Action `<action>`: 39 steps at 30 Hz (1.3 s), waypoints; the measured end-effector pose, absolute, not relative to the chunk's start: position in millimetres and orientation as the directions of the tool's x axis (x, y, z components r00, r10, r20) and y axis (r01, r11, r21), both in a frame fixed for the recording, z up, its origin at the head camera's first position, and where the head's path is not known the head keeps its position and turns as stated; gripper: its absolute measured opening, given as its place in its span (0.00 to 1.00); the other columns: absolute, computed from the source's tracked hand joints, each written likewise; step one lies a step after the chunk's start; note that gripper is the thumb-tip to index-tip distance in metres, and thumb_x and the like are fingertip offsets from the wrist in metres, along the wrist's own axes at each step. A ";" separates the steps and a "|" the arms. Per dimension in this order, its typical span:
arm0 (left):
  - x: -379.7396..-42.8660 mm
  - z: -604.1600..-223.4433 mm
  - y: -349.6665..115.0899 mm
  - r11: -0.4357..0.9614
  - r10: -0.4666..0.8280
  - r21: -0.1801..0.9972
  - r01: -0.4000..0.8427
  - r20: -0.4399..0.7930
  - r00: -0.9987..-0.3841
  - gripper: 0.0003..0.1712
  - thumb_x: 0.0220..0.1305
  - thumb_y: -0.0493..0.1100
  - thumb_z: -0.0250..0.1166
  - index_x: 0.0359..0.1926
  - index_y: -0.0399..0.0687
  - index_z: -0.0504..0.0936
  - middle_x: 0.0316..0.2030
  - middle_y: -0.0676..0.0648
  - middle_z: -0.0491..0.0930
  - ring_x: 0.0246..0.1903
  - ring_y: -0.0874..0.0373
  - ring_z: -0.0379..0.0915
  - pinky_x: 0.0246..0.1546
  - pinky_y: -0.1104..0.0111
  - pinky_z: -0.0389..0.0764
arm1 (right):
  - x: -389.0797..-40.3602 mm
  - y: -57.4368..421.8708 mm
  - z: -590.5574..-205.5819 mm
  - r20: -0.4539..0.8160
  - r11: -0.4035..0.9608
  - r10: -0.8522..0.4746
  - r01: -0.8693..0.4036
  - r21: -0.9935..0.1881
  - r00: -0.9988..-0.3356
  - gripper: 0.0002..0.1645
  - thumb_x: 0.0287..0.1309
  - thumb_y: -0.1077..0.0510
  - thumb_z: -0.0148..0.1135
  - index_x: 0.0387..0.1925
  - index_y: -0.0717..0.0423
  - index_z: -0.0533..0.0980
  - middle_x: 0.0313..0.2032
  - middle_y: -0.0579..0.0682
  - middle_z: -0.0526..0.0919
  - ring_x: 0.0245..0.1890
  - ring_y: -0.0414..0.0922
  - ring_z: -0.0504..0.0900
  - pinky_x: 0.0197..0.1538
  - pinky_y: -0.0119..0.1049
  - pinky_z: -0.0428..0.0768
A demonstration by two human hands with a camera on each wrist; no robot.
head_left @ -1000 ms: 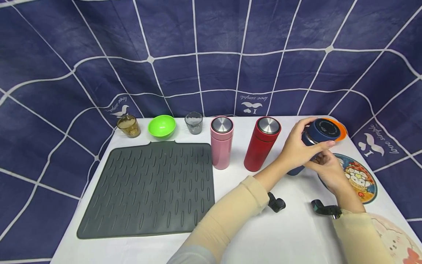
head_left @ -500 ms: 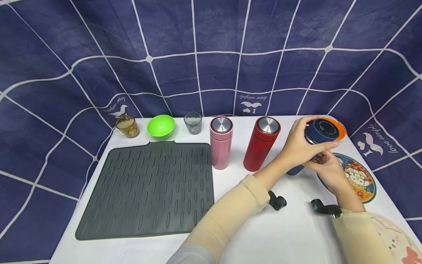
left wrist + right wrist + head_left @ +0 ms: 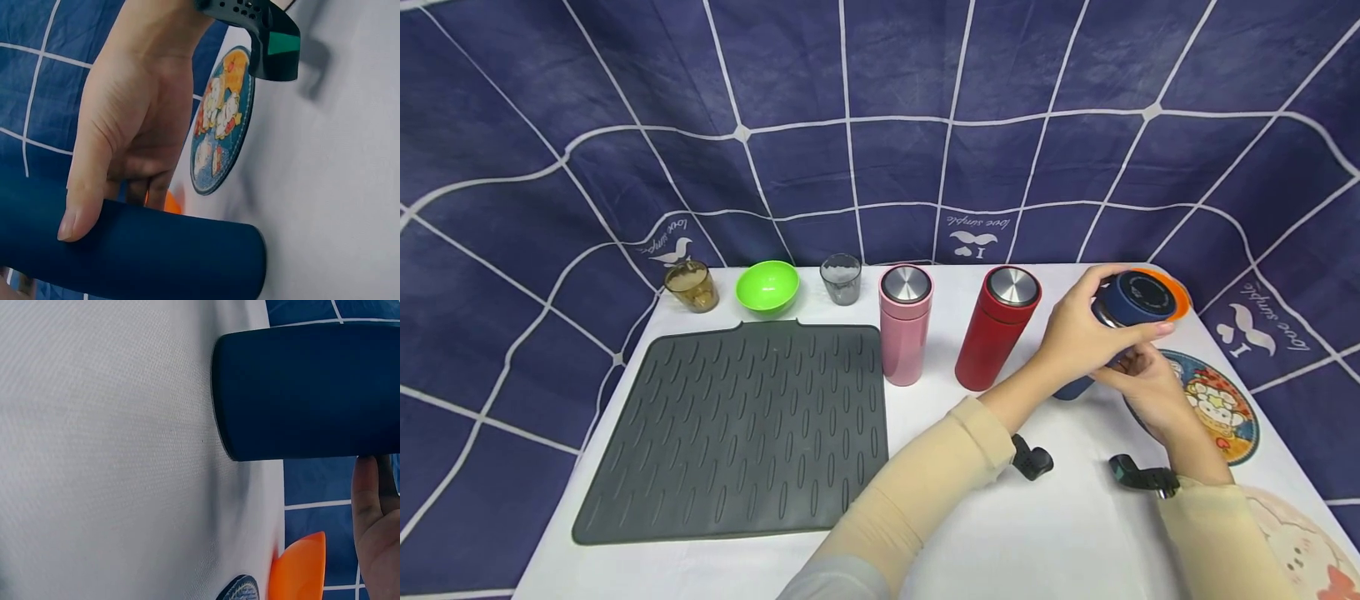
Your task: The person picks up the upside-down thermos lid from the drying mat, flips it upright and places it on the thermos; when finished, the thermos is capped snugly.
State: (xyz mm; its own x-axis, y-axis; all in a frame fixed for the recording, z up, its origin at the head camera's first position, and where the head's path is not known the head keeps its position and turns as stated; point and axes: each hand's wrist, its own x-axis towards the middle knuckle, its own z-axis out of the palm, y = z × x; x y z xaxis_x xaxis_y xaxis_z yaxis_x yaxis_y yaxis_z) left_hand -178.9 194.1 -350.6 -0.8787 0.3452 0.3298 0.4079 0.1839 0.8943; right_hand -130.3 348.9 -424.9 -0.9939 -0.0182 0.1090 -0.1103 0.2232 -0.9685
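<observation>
A navy thermos (image 3: 1073, 388) with a round dark lid (image 3: 1142, 296) and a silver band below it stands at the right of the table. My left hand (image 3: 1081, 329) grips it at the top, thumb in front and fingers behind. Lower down, my right hand (image 3: 1150, 392) holds the body. In the left wrist view the right hand's thumb lies across the navy body (image 3: 175, 250). The right wrist view shows the thermos base (image 3: 250, 394) at the white surface; whether it touches is hard to tell. Left of the hands stand a red thermos (image 3: 996, 329) and a pink thermos (image 3: 904, 329).
A grey ribbed mat (image 3: 737, 433) covers the left side. Behind it sit an amber glass (image 3: 692, 287), a green bowl (image 3: 767, 287) and a clear glass (image 3: 841, 279). An orange bowl (image 3: 1180, 296), a patterned round mat (image 3: 1221, 408) and a rabbit mat (image 3: 1292, 533) lie rightward.
Both hands keep their hold on the navy thermos in nearly the same place. Only a very slight shift of the whole view shows.
</observation>
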 end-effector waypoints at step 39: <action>-171.2 -349.3 199.7 0.277 0.278 0.822 0.497 0.427 -0.860 0.47 0.41 0.60 0.76 0.62 0.68 0.62 0.54 0.71 0.68 0.51 0.82 0.63 0.49 0.87 0.65 | -129.5 347.0 -424.6 0.098 0.223 -0.014 -0.098 -0.970 -0.995 0.31 0.55 0.68 0.63 0.59 0.46 0.68 0.45 0.36 0.76 0.40 0.32 0.74 0.39 0.20 0.74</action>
State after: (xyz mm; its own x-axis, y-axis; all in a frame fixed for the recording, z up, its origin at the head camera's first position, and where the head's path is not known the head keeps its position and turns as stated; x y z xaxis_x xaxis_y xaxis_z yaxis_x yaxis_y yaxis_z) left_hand -171.2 199.7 -349.3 -0.8604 0.2785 0.4268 0.4975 0.2769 0.8221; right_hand -129.5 347.0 -424.6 -0.9951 -0.0136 0.0977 -0.0983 0.2229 -0.9699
